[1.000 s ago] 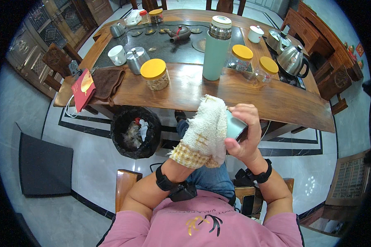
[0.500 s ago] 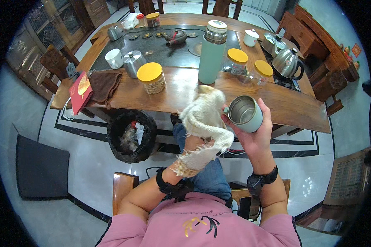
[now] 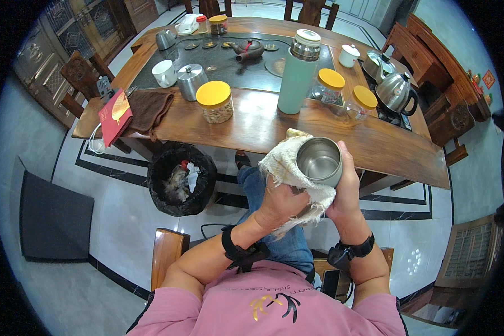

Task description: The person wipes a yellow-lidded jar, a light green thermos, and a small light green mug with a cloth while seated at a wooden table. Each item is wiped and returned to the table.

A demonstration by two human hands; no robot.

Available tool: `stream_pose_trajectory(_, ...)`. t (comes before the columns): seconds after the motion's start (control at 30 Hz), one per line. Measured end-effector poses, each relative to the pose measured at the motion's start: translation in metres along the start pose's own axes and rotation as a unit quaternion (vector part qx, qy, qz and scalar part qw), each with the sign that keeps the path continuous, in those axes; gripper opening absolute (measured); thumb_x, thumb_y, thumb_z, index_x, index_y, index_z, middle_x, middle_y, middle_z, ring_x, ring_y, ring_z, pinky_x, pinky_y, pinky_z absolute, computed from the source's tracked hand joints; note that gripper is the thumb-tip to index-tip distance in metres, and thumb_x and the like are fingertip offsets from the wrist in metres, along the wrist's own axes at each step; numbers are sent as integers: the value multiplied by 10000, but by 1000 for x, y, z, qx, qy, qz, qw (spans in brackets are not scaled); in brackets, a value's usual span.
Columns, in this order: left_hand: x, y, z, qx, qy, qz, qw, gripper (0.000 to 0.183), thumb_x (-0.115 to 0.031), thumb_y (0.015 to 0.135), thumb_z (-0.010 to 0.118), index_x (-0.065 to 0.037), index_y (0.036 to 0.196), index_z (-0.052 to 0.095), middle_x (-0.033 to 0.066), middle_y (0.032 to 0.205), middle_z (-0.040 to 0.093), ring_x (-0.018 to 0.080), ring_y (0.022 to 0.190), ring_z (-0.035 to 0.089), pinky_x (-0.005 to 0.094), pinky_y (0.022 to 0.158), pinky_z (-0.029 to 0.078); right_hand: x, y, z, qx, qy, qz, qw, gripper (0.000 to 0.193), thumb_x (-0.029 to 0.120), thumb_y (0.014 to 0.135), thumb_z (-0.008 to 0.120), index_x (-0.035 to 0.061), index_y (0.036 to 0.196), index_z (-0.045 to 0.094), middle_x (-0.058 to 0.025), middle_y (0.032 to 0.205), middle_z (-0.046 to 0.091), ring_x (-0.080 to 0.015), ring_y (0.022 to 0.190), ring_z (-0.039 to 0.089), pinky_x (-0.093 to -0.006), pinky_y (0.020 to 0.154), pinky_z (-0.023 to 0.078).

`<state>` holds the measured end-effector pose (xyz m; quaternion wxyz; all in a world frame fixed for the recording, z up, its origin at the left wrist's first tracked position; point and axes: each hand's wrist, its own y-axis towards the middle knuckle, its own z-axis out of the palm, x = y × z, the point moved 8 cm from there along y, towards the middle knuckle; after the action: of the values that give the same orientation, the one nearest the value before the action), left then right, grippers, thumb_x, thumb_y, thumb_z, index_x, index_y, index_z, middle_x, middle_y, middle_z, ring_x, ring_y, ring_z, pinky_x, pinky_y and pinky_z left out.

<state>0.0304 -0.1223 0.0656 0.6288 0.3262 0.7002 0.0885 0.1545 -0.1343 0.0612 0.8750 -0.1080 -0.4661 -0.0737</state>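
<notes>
A small pale-green cup (image 3: 319,159) with a bare steel inside is tilted so that its mouth faces up toward me. My right hand (image 3: 348,187) is wrapped round its right side. In my left hand (image 3: 281,203) is a frayed off-white cloth (image 3: 283,158), pressed against the cup's left side and underside. The cloth's ragged end hangs below the cup, between both hands. The cup's handle is hidden. Beyond my hands a tall green thermos flask (image 3: 298,78) stands upright on the wooden table (image 3: 252,134).
Yellow-lidded jars (image 3: 214,103) stand either side of the flask. A steel canister (image 3: 192,83), a white mug (image 3: 164,74) and a brown towel (image 3: 154,109) are at left. Steel kettles (image 3: 395,91) stand at right, a teapot (image 3: 249,49) behind. A black-lined bin (image 3: 182,204) is below.
My left hand has brought the cloth right and against the cup; before, the cloth was draped over that hand beside it. The cup has turned, hiding its handle.
</notes>
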Motion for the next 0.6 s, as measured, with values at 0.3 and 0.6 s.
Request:
stream_pose_trajectory(0.3,12,13,-24,-79,-157,-64,982,283,71,865,628,27,1140,681,63,1054,717,127,949,663,296,839,550,19,-5,-6,-10,-211,-165,963,703,638,1016,342,29,1307,537,-112,1203,650,-199,1104,646,-361,923,537)
stream_pose_trajectory(0.6,61,-4,-36,12,-218,-83,972,558,-320,1023,538,-33,1469,366,116,1415,503,220,1265,520,392,1085,432,12,2,-16,-14,-23,-38,999,781,714,984,281,32,1228,574,-148,1008,691,-208,838,681,-362,706,582)
